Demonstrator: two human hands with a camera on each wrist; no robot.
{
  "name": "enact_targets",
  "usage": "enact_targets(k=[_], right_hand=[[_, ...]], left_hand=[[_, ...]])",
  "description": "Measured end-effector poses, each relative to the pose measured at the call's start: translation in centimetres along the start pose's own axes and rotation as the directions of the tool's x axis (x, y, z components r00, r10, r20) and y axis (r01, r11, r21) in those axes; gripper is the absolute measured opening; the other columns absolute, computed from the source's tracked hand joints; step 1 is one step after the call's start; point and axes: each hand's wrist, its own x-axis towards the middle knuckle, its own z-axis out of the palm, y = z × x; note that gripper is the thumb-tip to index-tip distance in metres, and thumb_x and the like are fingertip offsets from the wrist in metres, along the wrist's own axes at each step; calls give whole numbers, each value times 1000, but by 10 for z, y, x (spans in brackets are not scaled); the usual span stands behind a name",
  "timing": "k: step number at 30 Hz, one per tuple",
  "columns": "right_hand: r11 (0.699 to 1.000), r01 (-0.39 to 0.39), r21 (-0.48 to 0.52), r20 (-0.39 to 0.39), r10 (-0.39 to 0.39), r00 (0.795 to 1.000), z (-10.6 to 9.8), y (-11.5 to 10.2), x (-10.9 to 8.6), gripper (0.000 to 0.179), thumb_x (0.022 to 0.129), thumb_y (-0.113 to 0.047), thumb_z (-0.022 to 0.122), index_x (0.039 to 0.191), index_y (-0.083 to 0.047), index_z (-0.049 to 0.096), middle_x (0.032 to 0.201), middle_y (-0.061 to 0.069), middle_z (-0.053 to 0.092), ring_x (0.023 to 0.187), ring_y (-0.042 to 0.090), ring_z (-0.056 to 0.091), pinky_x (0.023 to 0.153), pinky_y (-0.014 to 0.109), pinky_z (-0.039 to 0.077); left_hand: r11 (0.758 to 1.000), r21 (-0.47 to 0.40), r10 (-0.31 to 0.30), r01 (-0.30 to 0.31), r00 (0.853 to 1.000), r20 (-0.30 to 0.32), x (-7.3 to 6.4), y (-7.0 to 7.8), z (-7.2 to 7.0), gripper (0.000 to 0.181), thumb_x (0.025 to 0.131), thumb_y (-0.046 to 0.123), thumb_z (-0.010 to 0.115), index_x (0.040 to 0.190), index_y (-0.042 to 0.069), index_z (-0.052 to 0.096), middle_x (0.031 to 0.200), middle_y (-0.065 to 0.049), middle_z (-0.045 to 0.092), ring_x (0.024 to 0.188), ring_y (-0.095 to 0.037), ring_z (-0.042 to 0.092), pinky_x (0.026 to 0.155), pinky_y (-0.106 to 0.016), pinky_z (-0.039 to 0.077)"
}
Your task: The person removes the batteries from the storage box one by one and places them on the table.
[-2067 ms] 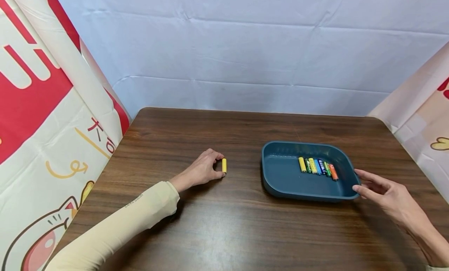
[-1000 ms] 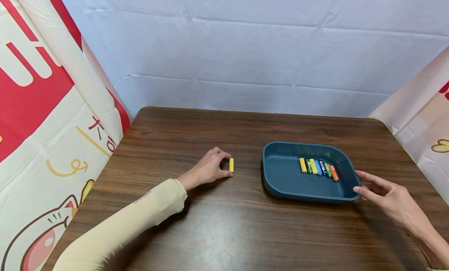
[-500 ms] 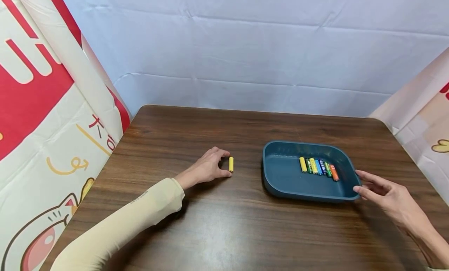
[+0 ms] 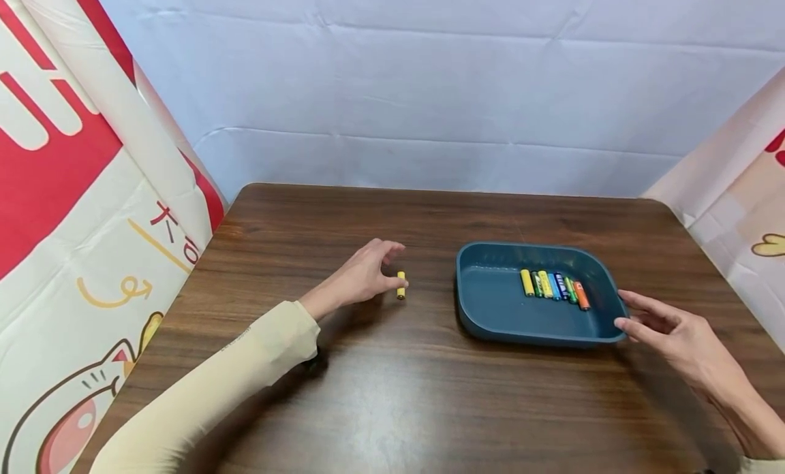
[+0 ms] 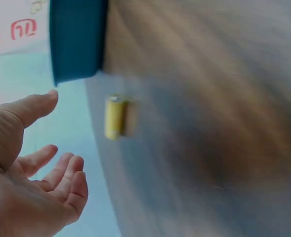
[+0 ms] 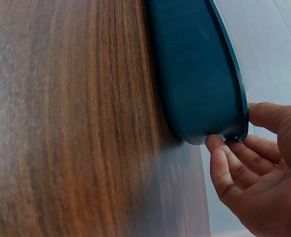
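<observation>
Over at nine o'clock of the tray (image 4: pixel 499 314), the left hand (image 4: pixel 366 276) has thumb and fingers spread wide, pinching nothing. The yellow battery (image 4: pixel 401 294) lies on its side on the table (image 4: pixel 392 399), ends pointing at twelve and six o'clock! In the head view the thumb crosses in front of it; the left wrist view, blurred as it is, shows a gap between battery and hand. Now to the tray's three-to-four o'clock end: the right hand (image 4: pixel 681 338) pinches the rim, thumb on one side, fingers curled against the other. Inside, towards three o'clock, seven batteries (image 4: pixel 555 287) lie side by side in a row, yellow at the nine o'clock end, an orange one (image 4: pixel 581 296) at the opposite end.
</observation>
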Motion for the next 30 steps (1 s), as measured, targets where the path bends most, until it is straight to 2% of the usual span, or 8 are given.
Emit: enact_targets(k=[6,13,17,20,25,30], right_hand=[[1000,2,-26,-4,-2,1000,1,-1,1,64,103,-29,67,152,5,45,101,13,74,77,2,66,64,10,47],[1000,11,-3,-18,-11,1000,0,-1,1,63,102,-28,68,151,6,46,93,0,74,77,3,67,65,9,46],[1000,8,-4,-20,-8,1000,0,-2,0,63,103,-28,68,151,6,46,92,1,73,76,6,66,64,10,47],[1000,3,-17,-15,-3,1000,0,-3,0,63,103,-29,67,152,5,46,97,9,74,76,5,67,63,12,48],[1000,4,-21,-4,-5,1000,-1,-3,0,63,103,-29,66,152,4,45,107,19,73,79,2,67,63,13,50],[1000,8,-9,-8,-8,1000,-2,-2,-1,63,103,-29,67,151,5,46,101,7,74,79,2,67,64,11,48]], left_hand=[[997,-56,58,-59,998,-23,9,23,0,60,95,29,78,147,9,54,136,-12,57,120,-23,57,101,-40,48],[985,-101,136,-140,989,-50,22,60,15,52,98,29,74,144,11,57,133,-6,60,116,-16,58,98,-31,48],[976,-119,182,-184,983,-29,32,84,27,51,100,29,72,145,11,56,133,-6,59,115,-16,57,94,-26,48],[972,-127,202,-200,979,6,41,100,38,52,101,30,71,147,11,55,134,-7,58,116,-16,57,92,-23,48],[981,-92,179,-173,982,61,58,120,62,53,101,32,69,149,13,54,136,-4,58,120,-14,56,92,-20,47],[994,1,110,-111,988,106,78,132,87,53,102,35,68,149,16,54,135,1,59,117,-9,56,91,-20,47]])
